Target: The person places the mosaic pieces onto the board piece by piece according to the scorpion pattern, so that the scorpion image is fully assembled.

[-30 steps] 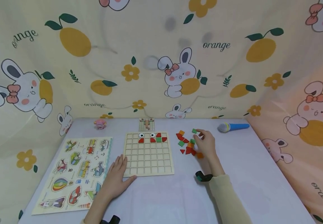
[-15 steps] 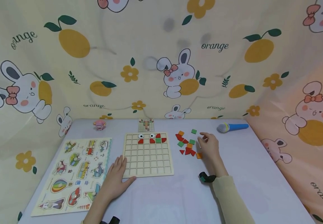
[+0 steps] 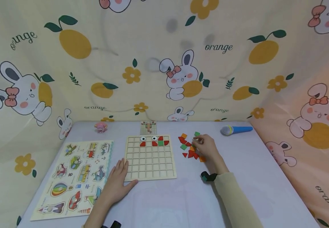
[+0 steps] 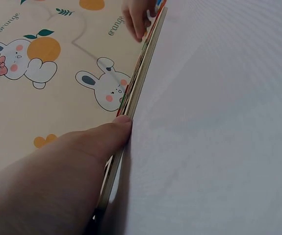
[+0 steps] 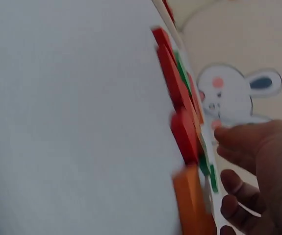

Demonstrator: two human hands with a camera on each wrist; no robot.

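Note:
My left hand (image 3: 120, 178) lies with straight fingers along the left edge of a wooden grid board (image 3: 150, 162). In the left wrist view, its thumb (image 4: 94, 144) rests against the board's side. The board's top rows carry red quarter-round pieces (image 3: 142, 144), a green square (image 3: 161, 143) and two eye pieces (image 3: 154, 138). My right hand (image 3: 208, 148) hovers over loose pieces right of the board, fingers slightly bent, and covers some of them. Red pieces (image 3: 191, 154), an orange square (image 3: 183, 136) and green squares (image 3: 197, 134) show around it. In the right wrist view, thumb and fingers are apart.
A small pattern card (image 3: 148, 127) lies behind the board. At left is a picture puzzle board (image 3: 77, 152), with a pink toy figure (image 3: 101, 127) behind it. A blue toy microphone (image 3: 239, 129) lies at the back right. A printed curtain (image 3: 153, 104) hangs behind the table.
My right hand has drawn back right from the far green square, then come left again over the loose pieces. My left hand has stayed on the board.

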